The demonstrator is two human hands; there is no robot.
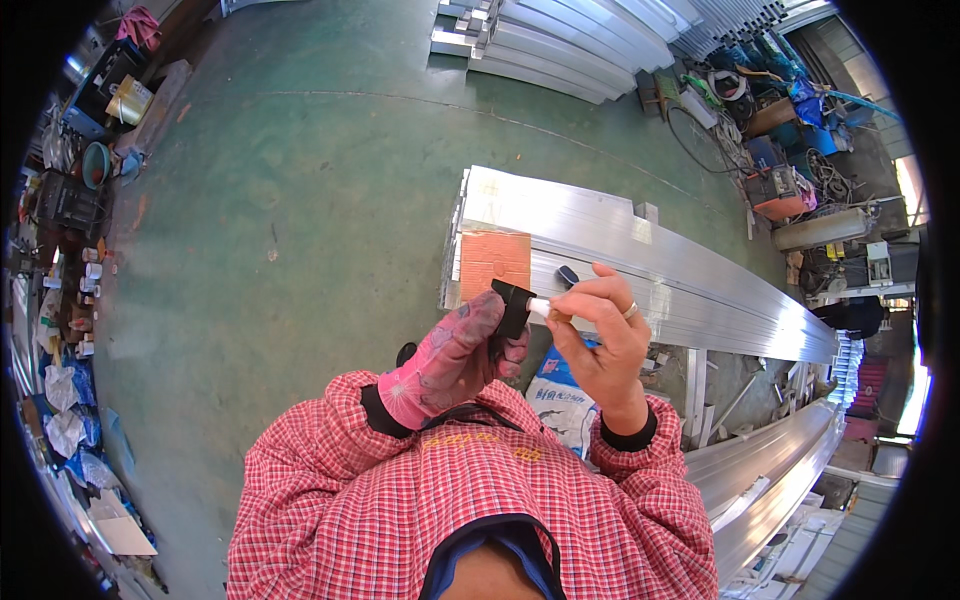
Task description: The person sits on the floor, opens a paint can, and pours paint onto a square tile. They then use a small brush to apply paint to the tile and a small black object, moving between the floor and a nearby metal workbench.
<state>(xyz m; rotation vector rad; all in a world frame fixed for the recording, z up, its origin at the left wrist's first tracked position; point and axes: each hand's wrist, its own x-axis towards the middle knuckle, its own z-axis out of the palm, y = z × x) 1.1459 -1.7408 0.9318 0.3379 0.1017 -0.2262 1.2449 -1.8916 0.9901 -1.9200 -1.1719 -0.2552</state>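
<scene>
My left hand [450, 355], in a pink patterned glove, is closed on a flat black piece [512, 312] held up in front of my chest. My bare right hand [605, 345] wears a ring and pinches a small white cylinder-like piece [540, 307] between thumb and fingertips. The white piece's end meets the black piece's right edge; whether it goes into it I cannot tell. Beyond my hands, a brown cardboard piece [495, 258] lies on a stack of long silver metal profiles [620, 260]. A small dark oval object [568, 275] rests on the profiles beside my right fingers.
A blue and white bag [562, 400] sits below my right hand. More metal profiles [560, 45] are stacked at the far side, and others [760, 480] at the lower right. Hoses, a gas cylinder [825, 230] and equipment crowd the right. Shelves with a bucket [130, 101] line the left.
</scene>
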